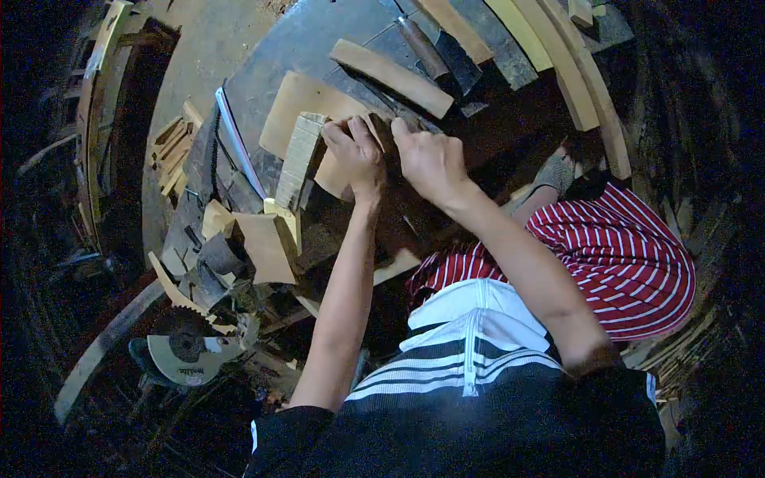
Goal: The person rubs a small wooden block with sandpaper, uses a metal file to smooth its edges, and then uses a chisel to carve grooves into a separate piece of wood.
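My left hand is closed, its bent fingers at a pale piece of wood that shows beside and below the hand. A fist is formed by my right hand, just right of the left one; whatever lies inside it is hidden. Left of my hands a wooden block with a ridged face stands against a broad pale board. A dark-edged thin part shows between the two hands, too shadowed to name.
Beyond my hands lie a wooden batten and a tool with a brown handle on the metal-topped bench. Long planks run along the right. At lower left is a circular saw with its toothed blade showing, near wood offcuts.
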The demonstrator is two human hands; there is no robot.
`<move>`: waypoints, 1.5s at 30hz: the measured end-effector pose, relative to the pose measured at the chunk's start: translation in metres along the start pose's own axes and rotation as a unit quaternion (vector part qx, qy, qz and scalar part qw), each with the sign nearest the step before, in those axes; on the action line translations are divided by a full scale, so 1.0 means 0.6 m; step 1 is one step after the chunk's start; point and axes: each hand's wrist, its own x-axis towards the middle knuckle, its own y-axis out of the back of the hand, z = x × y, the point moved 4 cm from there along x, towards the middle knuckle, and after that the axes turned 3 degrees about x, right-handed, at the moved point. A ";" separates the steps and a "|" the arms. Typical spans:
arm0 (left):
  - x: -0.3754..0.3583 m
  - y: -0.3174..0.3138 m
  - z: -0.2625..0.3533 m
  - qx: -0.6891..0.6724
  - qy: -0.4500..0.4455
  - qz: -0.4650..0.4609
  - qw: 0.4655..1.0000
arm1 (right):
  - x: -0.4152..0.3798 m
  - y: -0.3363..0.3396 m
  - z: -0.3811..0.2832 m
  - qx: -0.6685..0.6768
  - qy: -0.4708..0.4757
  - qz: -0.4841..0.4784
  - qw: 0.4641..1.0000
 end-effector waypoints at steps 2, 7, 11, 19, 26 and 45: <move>0.000 0.001 0.012 0.024 -0.031 0.013 0.999 | 0.012 -0.001 0.002 0.010 0.005 0.015 1.000; 0.005 0.001 -0.007 0.037 -0.035 0.013 0.999 | 0.004 0.030 -0.018 0.005 0.002 -0.026 1.000; -0.002 0.005 0.010 0.027 -0.021 0.010 0.999 | 0.025 -0.011 -0.001 -0.006 0.004 0.006 1.000; 0.001 0.001 0.013 0.026 -0.015 0.000 1.000 | 0.009 -0.008 0.004 0.024 0.001 0.023 0.999; -0.002 0.001 0.004 0.034 -0.021 0.001 0.999 | 0.011 0.002 -0.009 0.014 -0.004 0.005 1.000; 0.006 -0.004 0.007 0.042 -0.044 0.005 0.998 | 0.018 0.001 0.001 -0.014 -0.012 0.015 1.000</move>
